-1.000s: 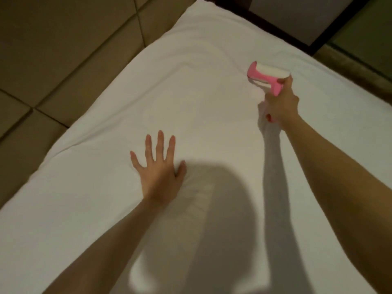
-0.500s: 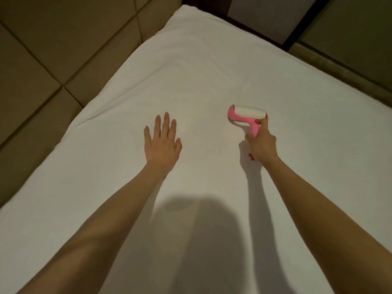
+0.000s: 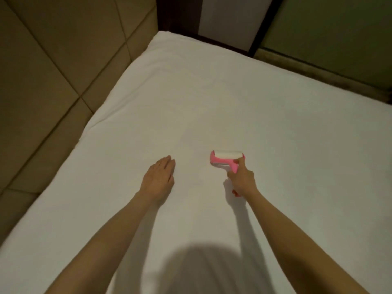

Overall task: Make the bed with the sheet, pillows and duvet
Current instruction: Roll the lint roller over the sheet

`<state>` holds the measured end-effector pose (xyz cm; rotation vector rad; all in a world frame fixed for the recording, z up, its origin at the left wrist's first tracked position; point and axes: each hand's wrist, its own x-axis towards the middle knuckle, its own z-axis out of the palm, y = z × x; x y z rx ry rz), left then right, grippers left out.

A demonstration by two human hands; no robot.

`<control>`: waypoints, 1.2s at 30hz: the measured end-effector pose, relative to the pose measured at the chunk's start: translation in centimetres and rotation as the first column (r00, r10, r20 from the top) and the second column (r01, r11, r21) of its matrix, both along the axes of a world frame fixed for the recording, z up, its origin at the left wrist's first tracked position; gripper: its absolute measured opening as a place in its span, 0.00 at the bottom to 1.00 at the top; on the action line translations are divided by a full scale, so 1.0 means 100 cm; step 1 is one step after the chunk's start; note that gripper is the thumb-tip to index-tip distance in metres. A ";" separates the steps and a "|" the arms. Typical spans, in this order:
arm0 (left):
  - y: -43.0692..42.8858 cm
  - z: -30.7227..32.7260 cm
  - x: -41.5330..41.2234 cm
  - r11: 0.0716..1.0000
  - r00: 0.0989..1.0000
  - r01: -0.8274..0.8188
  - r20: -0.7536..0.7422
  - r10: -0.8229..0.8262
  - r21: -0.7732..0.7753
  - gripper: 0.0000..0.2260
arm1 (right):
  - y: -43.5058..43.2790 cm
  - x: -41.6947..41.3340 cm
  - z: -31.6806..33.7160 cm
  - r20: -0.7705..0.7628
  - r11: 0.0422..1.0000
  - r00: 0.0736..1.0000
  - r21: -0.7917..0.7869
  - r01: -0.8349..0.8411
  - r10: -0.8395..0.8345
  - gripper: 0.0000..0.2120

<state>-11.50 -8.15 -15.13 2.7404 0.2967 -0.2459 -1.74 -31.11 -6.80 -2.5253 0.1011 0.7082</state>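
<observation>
While our right hand [image 3: 241,181] curls its fingers round the pink handle of the lint roller [image 3: 226,159], we lay our left hand [image 3: 159,179] flat on the sheet [image 3: 212,102] just to the left of the tool. Its fingers are straight and pressed together, and it grasps nothing. We judge the flat palm is there to pin the cloth so the sticky drum cannot drag it into folds. The white drum rests on the fabric just beyond our right knuckles, its axis lying across the line of the forearm, which suits a stroke away from us or back. One finger reaches forward onto the head of the roller, probably to steer and press it, and the butt of the handle pokes out below the wrist.

Both arms stretch forward, nearly straight and roughly side by side, with the wrists low over the bed. The sheet lies smooth under both hands and runs well past our fingertips to the far corner. The padded wall panels [image 3: 53,71] stand to the left of our left hand. No pillows or duvet are in view, so we judge the task is at its early part: sheet on and being cleaned.
</observation>
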 end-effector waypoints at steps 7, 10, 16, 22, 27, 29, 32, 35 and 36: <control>-0.025 0.024 -0.036 0.996 0.996 0.088 0.002 -0.088 -0.002 0.09 | -0.019 -0.079 -0.004 -0.042 0.995 0.995 0.013 0.095 -0.095 0.25; -0.027 0.021 -0.054 0.998 0.998 0.056 -0.026 -0.057 -0.020 0.08 | -0.028 -0.093 -0.002 -0.046 0.994 0.993 0.014 0.106 -0.105 0.24; -0.025 0.011 -0.074 0.998 0.996 0.064 -0.063 -0.064 -0.009 0.14 | -0.033 -0.113 -0.006 -0.046 0.990 0.989 0.017 0.139 -0.139 0.25; -0.013 0.001 -0.062 0.999 0.999 0.034 -0.001 -0.034 0.011 0.19 | -0.013 -0.072 -0.015 -0.005 0.988 0.988 0.014 0.151 -0.151 0.23; -0.003 -0.011 -0.034 0.999 1.000 -0.009 0.025 0.008 0.040 0.22 | 0.001 -0.009 -0.021 0.010 0.980 0.981 0.053 0.191 -0.192 0.21; 0.002 -0.015 -0.020 0.998 0.999 -0.032 0.034 0.030 0.053 0.22 | 0.005 0.017 -0.023 0.023 0.980 0.981 0.065 0.190 -0.191 0.21; 0.009 -0.023 0.006 0.996 0.997 -0.063 0.052 0.060 0.066 0.24 | 0.012 0.057 -0.026 0.047 0.980 0.982 0.087 0.178 -0.182 0.21; 0.011 -0.029 0.037 0.983 0.984 -0.173 0.057 0.169 0.068 0.24 | 0.019 0.099 -0.031 0.077 0.979 0.980 0.102 0.175 -0.184 0.19; 0.009 -0.031 0.047 0.969 0.970 -0.240 0.060 0.237 0.064 0.23 | 0.021 0.113 -0.032 0.084 0.979 0.979 0.110 0.175 -0.184 0.19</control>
